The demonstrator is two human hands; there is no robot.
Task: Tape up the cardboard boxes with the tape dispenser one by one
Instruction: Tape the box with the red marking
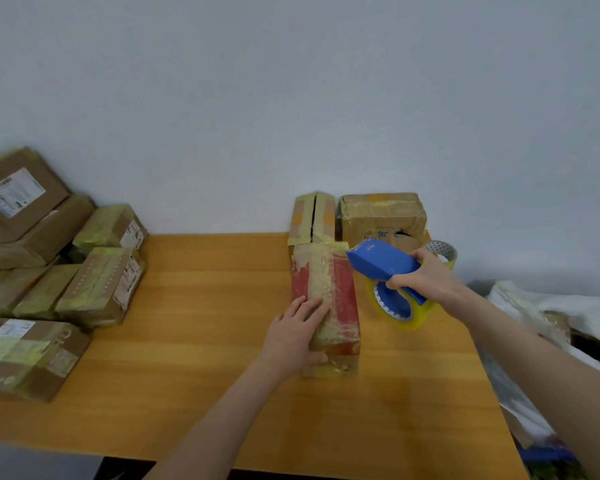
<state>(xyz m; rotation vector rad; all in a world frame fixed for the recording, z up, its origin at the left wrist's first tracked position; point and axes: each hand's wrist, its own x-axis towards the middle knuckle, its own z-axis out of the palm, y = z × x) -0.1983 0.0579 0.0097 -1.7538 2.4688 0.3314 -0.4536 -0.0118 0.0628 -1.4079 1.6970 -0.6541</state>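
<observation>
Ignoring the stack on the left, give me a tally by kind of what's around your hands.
Cardboard boxes: 3 (red box, split-top box, brown box)
Tape dispenser: 1
Spare tape roll: 1
Total: 5

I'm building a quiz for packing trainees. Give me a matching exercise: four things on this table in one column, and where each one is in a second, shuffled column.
1 dispenser
2 red box
3 spare roll
4 split box

a directly beyond the red box
b under the left hand
c gripped by the right hand
d just behind the right hand

Pairs: 1-c; 2-b; 3-d; 4-a
</observation>
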